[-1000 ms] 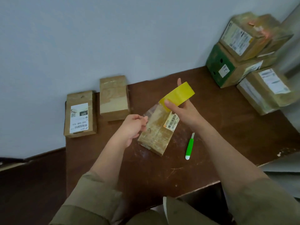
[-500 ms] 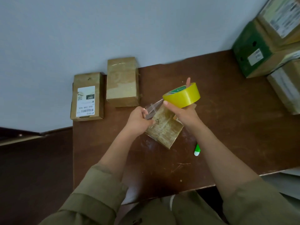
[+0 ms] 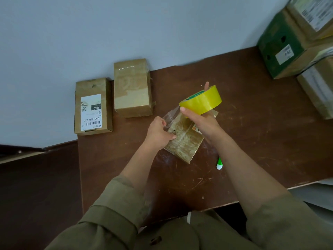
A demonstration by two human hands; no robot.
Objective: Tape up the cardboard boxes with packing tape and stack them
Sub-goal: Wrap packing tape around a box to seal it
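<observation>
Table [image 3: 252, 123]: three small boxes [image 3: 183, 139], one tape roll [image 3: 201, 101].

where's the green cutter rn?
Head view: the green cutter lies on the brown table, lower right of the small box being taped, mostly hidden under the right forearm.

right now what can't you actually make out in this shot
Head view only:
- Small box: its top and label are partly hidden by the left hand and right hand.
- Green tool: mostly hidden by the right forearm.
- Stacked boxes: cut off by the right edge, labels blurred.
</observation>
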